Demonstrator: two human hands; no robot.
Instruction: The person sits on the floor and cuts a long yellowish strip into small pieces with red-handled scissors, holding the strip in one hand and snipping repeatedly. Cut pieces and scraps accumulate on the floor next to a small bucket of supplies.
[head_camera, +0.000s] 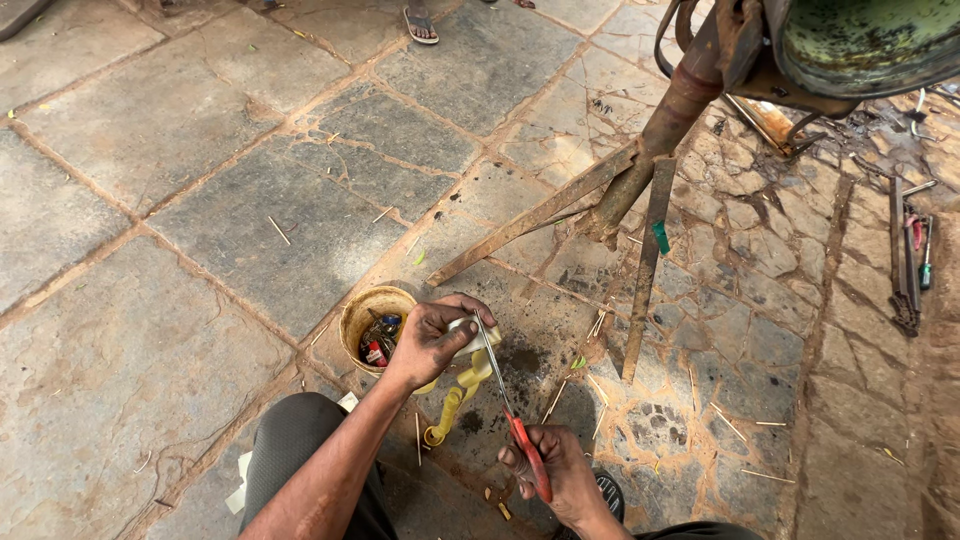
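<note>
Yellow soft plastic strip (462, 385) is pinched in my left hand (432, 338), just beside the tan cup of oddments (362, 305). Right hand (556, 468) grips red-handled scissors (508, 412); blades run up-left to the strip, w/ left hand nearer.

Long scissors with red plastic handles and grey steel blades (512, 415) in my right hand (560, 475). Pale yellow soft strip (462, 385) in my left hand (430, 340), cream at top. Round tan tub (358, 318), red and dark bits inside. My trousers dark grey (295, 450). Stone paving grey (250, 220), brown joints, crack-web pattern. Rusty brown metal stand (650, 130). Faded green drum (860, 45). Small green tag (661, 237) on rusty bar.
</note>
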